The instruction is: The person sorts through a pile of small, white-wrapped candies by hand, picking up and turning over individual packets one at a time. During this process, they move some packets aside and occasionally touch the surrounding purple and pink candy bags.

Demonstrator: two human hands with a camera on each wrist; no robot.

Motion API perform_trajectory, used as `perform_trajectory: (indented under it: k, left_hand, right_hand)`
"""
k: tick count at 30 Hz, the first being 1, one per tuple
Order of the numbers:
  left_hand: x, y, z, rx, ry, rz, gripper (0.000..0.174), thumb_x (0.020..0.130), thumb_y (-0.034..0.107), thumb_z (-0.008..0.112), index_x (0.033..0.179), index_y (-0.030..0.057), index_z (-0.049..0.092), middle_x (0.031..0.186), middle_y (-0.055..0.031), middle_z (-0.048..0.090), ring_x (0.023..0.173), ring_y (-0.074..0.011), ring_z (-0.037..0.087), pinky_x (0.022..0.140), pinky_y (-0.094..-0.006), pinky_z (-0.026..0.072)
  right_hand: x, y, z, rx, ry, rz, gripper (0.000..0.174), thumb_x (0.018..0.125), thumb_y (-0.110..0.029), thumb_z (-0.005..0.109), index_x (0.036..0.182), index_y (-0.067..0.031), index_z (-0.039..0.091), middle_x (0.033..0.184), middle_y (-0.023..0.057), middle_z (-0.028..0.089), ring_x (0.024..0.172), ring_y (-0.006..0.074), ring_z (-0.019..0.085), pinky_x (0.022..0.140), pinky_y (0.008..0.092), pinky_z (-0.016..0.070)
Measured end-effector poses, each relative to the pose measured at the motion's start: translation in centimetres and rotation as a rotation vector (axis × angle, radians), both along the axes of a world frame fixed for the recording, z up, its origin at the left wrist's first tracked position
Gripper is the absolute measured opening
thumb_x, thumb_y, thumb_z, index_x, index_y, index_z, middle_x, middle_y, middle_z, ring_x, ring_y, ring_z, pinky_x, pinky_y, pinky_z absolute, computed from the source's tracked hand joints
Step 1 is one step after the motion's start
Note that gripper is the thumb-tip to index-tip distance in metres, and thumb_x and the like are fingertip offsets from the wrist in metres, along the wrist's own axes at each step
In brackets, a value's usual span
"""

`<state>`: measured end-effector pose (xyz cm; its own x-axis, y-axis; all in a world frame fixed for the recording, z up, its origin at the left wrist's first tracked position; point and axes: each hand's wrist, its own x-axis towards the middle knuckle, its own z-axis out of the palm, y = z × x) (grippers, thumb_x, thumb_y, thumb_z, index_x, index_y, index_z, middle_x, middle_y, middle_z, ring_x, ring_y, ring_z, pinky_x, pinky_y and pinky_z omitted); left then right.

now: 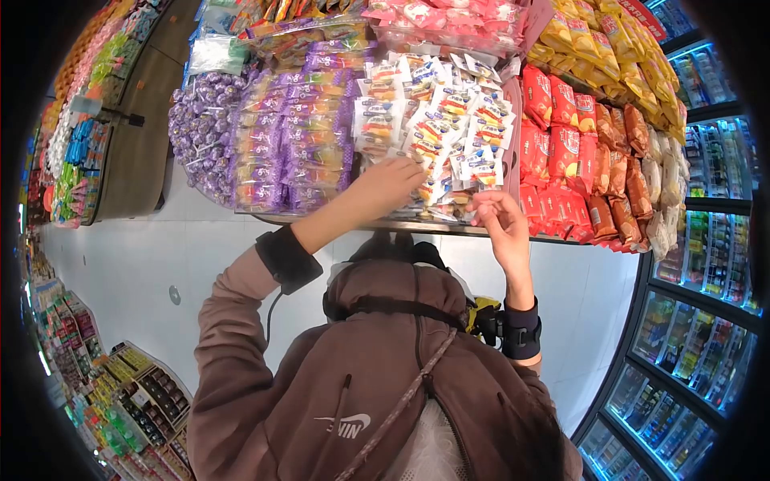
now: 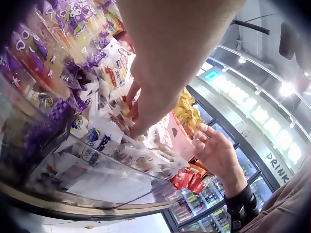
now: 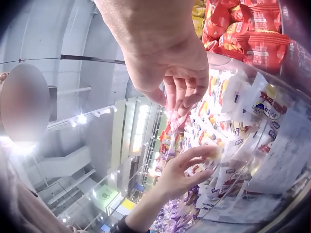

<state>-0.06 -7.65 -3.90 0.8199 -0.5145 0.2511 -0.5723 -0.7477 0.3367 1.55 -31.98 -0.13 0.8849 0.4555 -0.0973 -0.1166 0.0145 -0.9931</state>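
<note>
My left hand (image 1: 391, 186) reaches over a heap of small white snack packets (image 1: 433, 132) with red, yellow and blue print. In the left wrist view its fingers (image 2: 138, 114) extend down among the packets, touching them. The right wrist view shows this hand with thumb and fingers apart over the heap. My right hand (image 1: 505, 228) hovers at the front right edge of the same bin, its fingers loosely bent. Nothing shows between them in the right wrist view, where packets (image 3: 233, 141) lie just beyond the fingertips.
Purple-wrapped snack packs (image 1: 297, 136) and purple lollipops (image 1: 208, 120) lie left of the white packets. Red bags (image 1: 553, 144), brown bags (image 1: 622, 176) and yellow bags (image 1: 597, 48) stand to the right. A clear bin wall (image 2: 112, 182) fronts the heap. Drink fridges (image 1: 714, 152) line the right side.
</note>
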Motion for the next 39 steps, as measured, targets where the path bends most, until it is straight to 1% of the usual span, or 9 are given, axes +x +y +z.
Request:
perform_trajectory:
  k: [8, 11, 17, 20, 23, 26, 29, 33, 39]
  left_hand:
    - [0.7, 0.7, -0.2, -0.031, 0.148, 0.066, 0.019, 0.075, 0.012, 0.063, 0.093, 0.0073, 0.059, 0.088, -0.0060, 0.059, 0.087, -0.0242, 0.057, 0.074, -0.0342, 0.0466]
    - [0.4, 0.6, 0.5, -0.205, 0.122, 0.235, 0.012, 0.076, 0.012, 0.064, 0.087, 0.0065, 0.062, 0.079, -0.0070, 0.061, 0.072, -0.0229, 0.060, 0.065, -0.0324, 0.0484]
    - [-0.3, 0.4, 0.7, -0.983, 0.712, 0.392, 0.016, 0.079, 0.013, 0.065, 0.089, 0.0014, 0.063, 0.073, -0.0037, 0.065, 0.065, -0.0105, 0.058, 0.064, -0.0253, 0.0457]
    - [-0.9, 0.2, 2.1, -1.169, 0.954, 0.447, 0.015, 0.079, 0.013, 0.065, 0.088, 0.0008, 0.063, 0.074, -0.0006, 0.064, 0.068, -0.0060, 0.055, 0.064, -0.0235, 0.0450]
    - [-1.2, 0.1, 2.5, -1.149, 0.956, 0.453, 0.015, 0.080, 0.013, 0.065, 0.089, 0.0011, 0.064, 0.075, -0.0025, 0.064, 0.069, -0.0072, 0.056, 0.065, -0.0243, 0.0453]
    - [-2.0, -0.7, 4.4, -0.856, 0.475, 0.397, 0.014, 0.076, 0.010, 0.066, 0.088, 0.0038, 0.063, 0.082, -0.0020, 0.063, 0.072, -0.0097, 0.057, 0.067, -0.0268, 0.0462]
    - [-2.2, -0.1, 5.5, -0.349, -0.423, 0.050, 0.013, 0.070, 0.008, 0.065, 0.083, 0.0076, 0.063, 0.091, -0.0006, 0.062, 0.075, -0.0125, 0.057, 0.070, -0.0297, 0.0469]
    - [-3.4, -0.2, 5.6, -0.059, -0.754, -0.142, 0.012, 0.070, 0.010, 0.063, 0.082, 0.0147, 0.063, 0.093, 0.0051, 0.060, 0.082, -0.0111, 0.052, 0.071, -0.0259, 0.0445]
    - [-4.0, -0.1, 5.2, -0.015, -0.833, -0.200, 0.009, 0.073, 0.013, 0.061, 0.081, 0.0163, 0.062, 0.095, 0.0072, 0.058, 0.085, -0.0099, 0.051, 0.071, -0.0267, 0.0441]
  right_hand:
    - [-0.3, -0.1, -0.3, -0.030, 0.003, 0.007, 0.018, 0.090, -0.011, 0.052, 0.105, 0.0002, 0.053, 0.089, 0.0067, 0.060, 0.074, 0.0091, 0.054, 0.069, 0.0216, 0.0446]
    - [-0.3, 0.0, -0.3, -0.030, -0.003, 0.006, 0.018, 0.090, -0.010, 0.052, 0.105, 0.0003, 0.053, 0.089, 0.0068, 0.061, 0.074, 0.0091, 0.054, 0.069, 0.0218, 0.0446]
    - [-0.1, 0.5, -0.2, -0.057, -0.010, 0.017, 0.017, 0.090, -0.010, 0.052, 0.104, 0.0005, 0.054, 0.088, 0.0069, 0.061, 0.074, 0.0091, 0.054, 0.069, 0.0218, 0.0442]
    - [0.0, 0.8, -0.2, -0.062, -0.002, 0.016, 0.017, 0.090, -0.009, 0.052, 0.105, 0.0006, 0.054, 0.088, 0.0071, 0.061, 0.074, 0.0092, 0.054, 0.069, 0.0218, 0.0440]
    - [-0.1, 1.0, -0.2, -0.069, -0.014, 0.034, 0.017, 0.091, -0.011, 0.050, 0.103, 0.0008, 0.055, 0.087, 0.0077, 0.062, 0.074, 0.0095, 0.054, 0.068, 0.0220, 0.0439]
    - [-0.1, 1.3, 0.1, -0.036, -0.038, 0.042, 0.022, 0.094, -0.017, 0.047, 0.100, 0.0014, 0.056, 0.085, 0.0086, 0.062, 0.072, 0.0100, 0.054, 0.067, 0.0227, 0.0440]
    - [0.1, 1.4, 1.0, 0.061, 0.137, 0.132, 0.022, 0.093, -0.017, 0.047, 0.093, 0.0022, 0.059, 0.082, 0.0060, 0.062, 0.066, 0.0099, 0.053, 0.063, 0.0222, 0.0430]
    - [-0.4, 1.5, 1.0, 0.104, 0.111, 0.113, 0.024, 0.093, -0.020, 0.049, 0.089, 0.0018, 0.059, 0.077, 0.0028, 0.059, 0.061, 0.0079, 0.049, 0.059, 0.0211, 0.0405]
    - [-0.6, 1.7, 1.5, 0.022, 0.025, 0.138, 0.018, 0.090, -0.017, 0.053, 0.091, 0.0005, 0.058, 0.074, -0.0012, 0.054, 0.060, 0.0052, 0.047, 0.056, 0.0195, 0.0380]
